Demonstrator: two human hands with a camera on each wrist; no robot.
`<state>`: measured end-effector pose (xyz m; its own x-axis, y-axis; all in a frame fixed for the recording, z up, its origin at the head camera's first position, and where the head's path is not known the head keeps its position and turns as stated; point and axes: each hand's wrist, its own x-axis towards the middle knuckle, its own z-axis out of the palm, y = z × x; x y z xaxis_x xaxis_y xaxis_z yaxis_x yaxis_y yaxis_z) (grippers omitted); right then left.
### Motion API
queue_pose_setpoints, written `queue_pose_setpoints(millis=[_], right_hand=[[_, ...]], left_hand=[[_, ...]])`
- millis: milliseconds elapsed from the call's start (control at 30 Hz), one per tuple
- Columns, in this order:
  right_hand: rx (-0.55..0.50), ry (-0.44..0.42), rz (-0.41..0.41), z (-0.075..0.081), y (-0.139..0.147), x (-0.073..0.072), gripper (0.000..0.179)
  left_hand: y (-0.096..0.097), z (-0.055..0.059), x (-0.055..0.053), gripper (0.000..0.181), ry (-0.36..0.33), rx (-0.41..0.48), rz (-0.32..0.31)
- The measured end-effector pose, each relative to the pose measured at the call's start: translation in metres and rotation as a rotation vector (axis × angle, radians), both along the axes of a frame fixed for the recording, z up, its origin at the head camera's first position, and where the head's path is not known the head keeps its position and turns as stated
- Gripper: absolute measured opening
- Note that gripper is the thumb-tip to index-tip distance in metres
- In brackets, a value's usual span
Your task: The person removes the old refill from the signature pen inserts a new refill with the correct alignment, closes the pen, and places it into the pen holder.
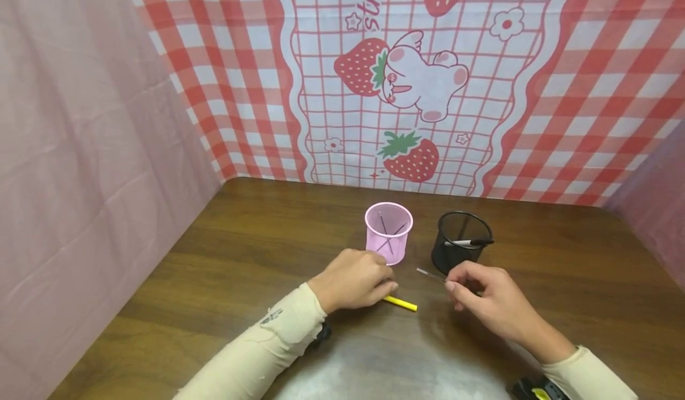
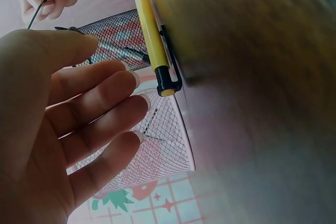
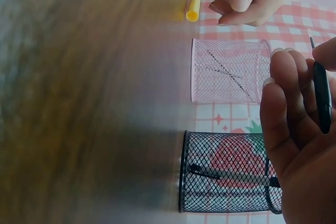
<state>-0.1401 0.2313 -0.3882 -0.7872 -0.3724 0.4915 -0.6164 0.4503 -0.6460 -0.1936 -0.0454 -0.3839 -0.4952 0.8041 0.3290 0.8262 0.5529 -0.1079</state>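
Note:
My right hand (image 1: 489, 296) pinches a slender stick (image 1: 430, 274) between thumb and fingers. Its dark, tapered handle (image 3: 322, 98) shows in the right wrist view, and its thin end points toward the pink mesh cup (image 1: 386, 251). My left hand (image 1: 355, 278) hovers beside a yellow pen (image 1: 401, 303) on the table, with loosely bent fingers and nothing in its grasp. The left wrist view shows the pen's black clip (image 2: 170, 56) beyond the fingertips. Thin dark sticks (image 3: 226, 72) cross inside the pink cup.
A black mesh cup (image 1: 449, 257) stands right of the pink one, just past my right hand. It holds a white-and-black pen (image 1: 468, 243) leaning on its rim. Behind the brown wooden table (image 1: 257, 227) hangs a strawberry-print cloth (image 1: 241, 79); a pink curtain (image 1: 96, 150) is at the left.

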Motion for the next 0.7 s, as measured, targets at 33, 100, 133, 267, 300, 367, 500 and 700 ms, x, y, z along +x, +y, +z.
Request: queue_pose_setpoints(millis=[33, 100, 133, 267, 300, 367, 500, 700], right_hand=[[0.0, 0.002, 0.0, 0.0001, -0.0002, 0.0, 0.031], [0.004, 0.005, 0.001, 0.0002, -0.0006, 0.0002, 0.031], [0.005, 0.005, 0.001, 0.0004, -0.0008, 0.0006, 0.031], [0.018, 0.007, 0.001, 0.0013, -0.0021, 0.0021, 0.03], [0.02, 0.008, 0.0, 0.0016, -0.0023, 0.0024, 0.03], [0.02, 0.013, 0.002, 0.0018, -0.0029, 0.0027, 0.029], [0.013, 0.026, 0.022, 0.0015, -0.0043, 0.0026, 0.03], [0.017, 0.051, 0.036, -0.0001, -0.0062, 0.002, 0.033]], left_hand=[[0.0, 0.0, -0.0001, 0.02, 0.005, 0.004, 0.002], [0.0001, 0.0004, -0.0001, 0.019, 0.014, 0.011, 0.005], [0.0001, 0.0008, -0.0001, 0.019, 0.018, 0.014, 0.006], [0.0, 0.002, 0.0007, 0.02, 0.032, 0.025, 0.008], [-0.0001, 0.0023, 0.0009, 0.019, 0.036, 0.03, 0.009], [-0.0004, 0.003, 0.0011, 0.019, 0.046, 0.048, 0.008], [-0.001, 0.0046, 0.0014, 0.018, 0.069, 0.098, -0.001], [-0.0003, 0.006, 0.0007, 0.018, 0.101, 0.159, -0.021]])
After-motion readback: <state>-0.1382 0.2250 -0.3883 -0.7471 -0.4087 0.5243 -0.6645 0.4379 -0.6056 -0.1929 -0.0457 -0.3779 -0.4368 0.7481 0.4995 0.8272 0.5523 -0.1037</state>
